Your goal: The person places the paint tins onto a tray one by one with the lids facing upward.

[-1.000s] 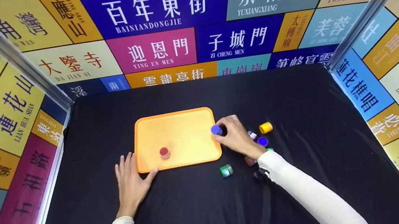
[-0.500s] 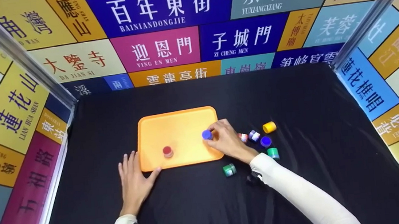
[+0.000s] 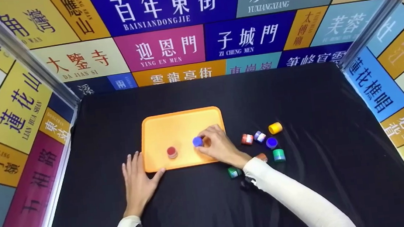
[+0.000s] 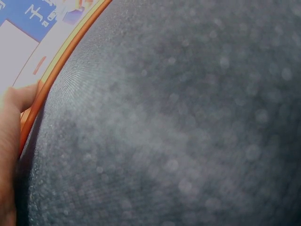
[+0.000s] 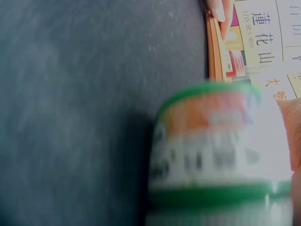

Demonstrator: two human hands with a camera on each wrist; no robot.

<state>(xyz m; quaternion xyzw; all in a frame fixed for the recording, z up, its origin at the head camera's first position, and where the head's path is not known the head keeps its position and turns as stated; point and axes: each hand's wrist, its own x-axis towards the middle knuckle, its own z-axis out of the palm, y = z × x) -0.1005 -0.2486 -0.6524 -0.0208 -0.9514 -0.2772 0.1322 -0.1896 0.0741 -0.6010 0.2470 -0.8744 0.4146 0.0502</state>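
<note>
Held one blue-lidded jar (image 3: 197, 141) pinched in right hand (image 3: 218, 146), above or on orange tray (image 3: 174, 129), right of red-lidded jar (image 3: 172, 152). Rested left hand (image 3: 137, 184), fingers extended, against tray's near left corner.

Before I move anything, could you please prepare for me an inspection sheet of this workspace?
Surface: black cloth, with creases.
Job's things: orange tray; red-topped jar on it; blue-topped jar held over it, contact with the tray unclear.
Clutter: loose to the tray's right, yellow jar, dark blue jar, purple jar, orange-red jar, far green jar, near green jar, brown jar partly hidden by the right sleeve.
Hands: left hand at the tray's near left corner; right hand pinching the blue-topped jar.
Cables: nothing seen.
Surroundings: lettered panels on three sides; metal posts at the back corners.
</note>
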